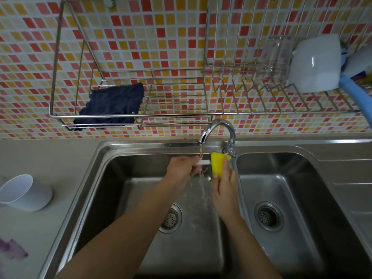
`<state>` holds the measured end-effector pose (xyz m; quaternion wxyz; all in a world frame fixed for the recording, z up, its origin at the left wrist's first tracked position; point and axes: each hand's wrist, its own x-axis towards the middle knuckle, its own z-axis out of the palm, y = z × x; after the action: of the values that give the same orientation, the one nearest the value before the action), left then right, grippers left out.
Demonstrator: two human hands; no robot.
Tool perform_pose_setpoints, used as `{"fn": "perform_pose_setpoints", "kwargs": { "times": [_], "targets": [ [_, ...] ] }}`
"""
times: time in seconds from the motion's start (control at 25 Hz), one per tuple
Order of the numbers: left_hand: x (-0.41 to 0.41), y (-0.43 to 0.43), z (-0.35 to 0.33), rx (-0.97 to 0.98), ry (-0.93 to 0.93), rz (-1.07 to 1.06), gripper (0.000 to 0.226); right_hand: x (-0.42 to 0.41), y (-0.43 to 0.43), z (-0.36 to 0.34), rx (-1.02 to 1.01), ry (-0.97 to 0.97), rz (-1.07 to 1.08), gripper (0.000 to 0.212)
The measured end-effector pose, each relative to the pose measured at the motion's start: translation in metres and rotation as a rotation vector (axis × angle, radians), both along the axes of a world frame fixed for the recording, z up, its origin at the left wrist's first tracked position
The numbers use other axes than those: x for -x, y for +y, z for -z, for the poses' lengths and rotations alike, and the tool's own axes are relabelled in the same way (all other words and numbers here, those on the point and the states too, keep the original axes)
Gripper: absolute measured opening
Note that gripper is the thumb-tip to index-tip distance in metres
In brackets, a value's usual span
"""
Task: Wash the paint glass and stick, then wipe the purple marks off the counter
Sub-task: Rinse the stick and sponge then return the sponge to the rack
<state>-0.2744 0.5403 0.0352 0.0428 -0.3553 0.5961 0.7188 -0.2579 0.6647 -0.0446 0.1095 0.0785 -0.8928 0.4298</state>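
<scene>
While the left hand (182,166) pinches the stick (64,162) (under water), the right hand (223,184) grips a sponge (218,165).

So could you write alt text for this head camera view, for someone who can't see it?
Over the left sink basin, a person's left hand holds a white stick under the running faucet while the right hand holds a yellow sponge. A white cup and purple marks sit on the counter at left.

left hand (182,167) grips stick (264,162) under tap | right hand (224,185) grips sponge (218,164)
</scene>
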Motion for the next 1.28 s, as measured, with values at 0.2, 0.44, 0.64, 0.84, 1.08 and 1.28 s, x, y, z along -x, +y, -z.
{"fn": "perform_pose_setpoints", "kwargs": {
  "times": [0.2,0.44,0.64,0.84,1.08,1.28],
  "targets": [
    [-0.004,-0.005,-0.013,-0.113,-0.199,0.135,0.038,0.006,0.006,-0.004,-0.182,0.121,-0.056,0.06],
    [-0.004,-0.008,-0.021,-0.122,-0.321,0.283,0.044,0.009,0.005,-0.01,-0.181,0.162,-0.112,0.059],
    [-0.003,-0.008,-0.02,-0.184,-0.316,0.278,0.044,0.01,0.005,-0.009,-0.166,0.152,-0.153,0.06],
    [0.0,-0.006,-0.022,-0.091,-0.265,0.226,0.046,0.015,0.001,-0.012,-0.125,0.106,-0.175,0.059],
    [0.006,-0.003,-0.014,0.495,-0.142,0.363,0.048,0.019,0.0,-0.008,0.025,0.015,-0.2,0.064],
    [0.0,-0.01,-0.005,0.901,0.092,0.389,0.014,0.033,0.008,0.007,0.213,-0.282,-0.126,0.062]
  ]
}}
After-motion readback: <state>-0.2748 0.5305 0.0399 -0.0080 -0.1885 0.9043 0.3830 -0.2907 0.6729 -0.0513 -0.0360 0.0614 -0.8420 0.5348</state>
